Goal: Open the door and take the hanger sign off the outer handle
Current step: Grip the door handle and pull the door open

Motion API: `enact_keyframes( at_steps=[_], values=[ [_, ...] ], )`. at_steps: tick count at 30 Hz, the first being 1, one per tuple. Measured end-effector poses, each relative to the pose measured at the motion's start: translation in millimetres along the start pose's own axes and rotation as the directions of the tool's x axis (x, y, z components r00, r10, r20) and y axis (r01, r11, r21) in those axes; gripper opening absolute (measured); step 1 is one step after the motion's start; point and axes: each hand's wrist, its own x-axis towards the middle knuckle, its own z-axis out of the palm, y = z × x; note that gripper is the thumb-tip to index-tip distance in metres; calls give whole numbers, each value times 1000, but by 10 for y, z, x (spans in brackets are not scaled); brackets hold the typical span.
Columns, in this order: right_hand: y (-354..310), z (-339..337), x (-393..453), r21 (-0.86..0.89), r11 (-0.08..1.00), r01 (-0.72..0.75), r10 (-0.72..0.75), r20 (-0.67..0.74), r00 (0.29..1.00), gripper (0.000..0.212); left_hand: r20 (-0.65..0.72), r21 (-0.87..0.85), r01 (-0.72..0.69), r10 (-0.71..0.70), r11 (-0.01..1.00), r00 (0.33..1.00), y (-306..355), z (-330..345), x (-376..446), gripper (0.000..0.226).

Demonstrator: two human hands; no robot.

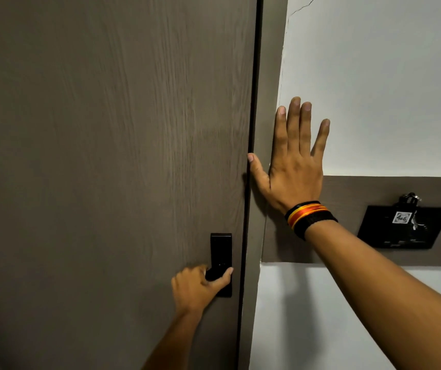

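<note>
White wall and a brown wood-grain door (107,129), shut in its frame, fill the view. At lower left, the left hand (195,289) curls around the black lever handle (220,265). Press it fully down before pulling. To the right, the right hand (291,166), fingers spread flat, braces on the door frame (267,76). Far right hangs a black key-card holder (403,228). No hanger sign shows; presumably outside.

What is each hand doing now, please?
Left hand: closed on the black metal door handle.
Right hand: open, flat against the brown door frame, holding nothing.
</note>
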Motion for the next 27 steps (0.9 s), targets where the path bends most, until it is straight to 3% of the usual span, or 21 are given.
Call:
enact_keyframes(
  at_steps=[3, 7, 15, 17, 20, 25, 27],
  values=[
    [0, 1, 9, 3, 1000, -3, 3, 2, 1000, 90, -47, -194, 97, -109, 976, 993, 59, 97, -84, 105],
    [12, 6, 12, 4, 1000, -2, 2, 4, 1000, 91, 15, -392, 275, -292, 878, 956, 128, 245, -137, 119],
    [24, 14, -9, 16, 1000, 13, -14, 8, 1000, 91, 2, -404, 260, -284, 877, 959, 51, 379, -176, 124],
    [36, 6, -8, 31, 999, 14, -14, 24, 1000, 91, -38, -460, 214, -260, 862, 965, 57, 359, -242, 114],
    [49, -15, -12, 49, 999, 23, -26, 49, 998, 87, -92, -538, 130, -211, 833, 973, 68, 249, -340, 80],
    [135, -66, -60, 83, 994, 78, -87, 115, 990, 77, -61, -528, 135, -196, 839, 979, 67, 106, -554, 73],
    [191, -89, -88, 96, 990, 100, -114, 149, 982, 75, -11, -498, 178, -211, 849, 977, 23, 95, -641, 60]
  ],
)
